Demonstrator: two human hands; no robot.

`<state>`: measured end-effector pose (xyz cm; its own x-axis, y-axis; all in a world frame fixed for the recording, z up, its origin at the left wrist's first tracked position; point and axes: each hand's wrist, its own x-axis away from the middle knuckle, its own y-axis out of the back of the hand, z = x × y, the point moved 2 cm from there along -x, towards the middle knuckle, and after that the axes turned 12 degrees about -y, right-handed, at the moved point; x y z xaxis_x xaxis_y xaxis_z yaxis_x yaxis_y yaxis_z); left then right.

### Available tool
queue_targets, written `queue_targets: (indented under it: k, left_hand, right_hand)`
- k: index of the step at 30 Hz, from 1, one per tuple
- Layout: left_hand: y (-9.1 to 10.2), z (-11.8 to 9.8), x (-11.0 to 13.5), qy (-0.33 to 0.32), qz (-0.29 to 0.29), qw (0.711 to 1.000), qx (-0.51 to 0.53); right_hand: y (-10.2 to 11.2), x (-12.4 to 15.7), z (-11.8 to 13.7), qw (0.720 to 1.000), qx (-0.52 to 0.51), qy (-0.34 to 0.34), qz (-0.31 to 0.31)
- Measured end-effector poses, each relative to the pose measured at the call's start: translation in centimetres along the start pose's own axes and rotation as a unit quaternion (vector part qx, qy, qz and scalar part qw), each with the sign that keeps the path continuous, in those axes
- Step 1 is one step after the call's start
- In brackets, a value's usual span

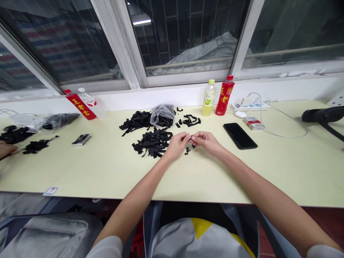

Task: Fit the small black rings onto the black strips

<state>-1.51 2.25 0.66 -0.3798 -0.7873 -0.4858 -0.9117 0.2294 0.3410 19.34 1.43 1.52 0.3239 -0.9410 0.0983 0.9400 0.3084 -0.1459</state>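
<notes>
My left hand (178, 144) and my right hand (206, 142) meet above the pale table, fingertips pinched around a small black piece (190, 138). Fingers cover most of that piece, so its exact kind cannot be made out. Just below the hands lie several small black rings (187, 151). Beside my left hand is a pile of short black fabric strips (153, 142). A larger heap of similar strips (138, 121) sits behind it, partly under a clear plastic bag (162, 114). More loose black strips (191, 120) lie beyond my hands.
Along the back stand a yellow drink bottle (208, 98) and a red bottle (224, 96). Right of my hands are a black phone (240, 135), a cigarette pack (253, 123) and a white cable (291, 137). At far left, another person's hand (6, 148) is near black strips (36, 146).
</notes>
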Motion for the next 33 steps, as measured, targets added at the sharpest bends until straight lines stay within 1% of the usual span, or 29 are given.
queue_targets:
  k: [4, 8, 12, 17, 23, 26, 30, 33]
  left_hand:
    - [0.5, -0.3, -0.6, -0.02, 0.002, 0.998, 0.054]
    - [0.9, -0.6, -0.9, -0.016, 0.017, 0.998, 0.062]
    - [1.3, -0.6, -1.0, 0.002, 0.013, 1.0, 0.025]
    - [1.5, -0.9, -1.0, 0.003, -0.001, 1.0, -0.016]
    - [1.2, -1.6, -0.9, 0.014, 0.029, 0.999, -0.015]
    - [1.3, -2.0, -0.8, 0.007, 0.035, 0.998, -0.054]
    - [1.5, -2.2, -0.9, 0.003, 0.03, 0.991, -0.127]
    - [1.6, -2.2, -1.0, -0.005, 0.029, 0.989, -0.145]
  right_hand:
    - [0.3, -0.4, -0.1, 0.999, -0.034, 0.003, -0.034]
    - [0.7, -0.6, 0.0, 0.998, -0.02, 0.002, -0.054]
    - [1.0, -0.4, 0.3, 0.999, 0.005, -0.008, -0.036]
    - [1.2, -0.2, 0.5, 1.0, 0.003, -0.011, -0.021]
    - [1.5, -0.3, 0.5, 0.998, 0.051, -0.002, -0.028]
    - [1.6, -0.3, 0.6, 0.997, 0.069, 0.0, -0.02]
    - [1.5, -0.2, 0.7, 0.998, 0.062, -0.017, -0.002]
    - [1.4, -0.1, 0.7, 0.999, 0.035, -0.025, 0.007]
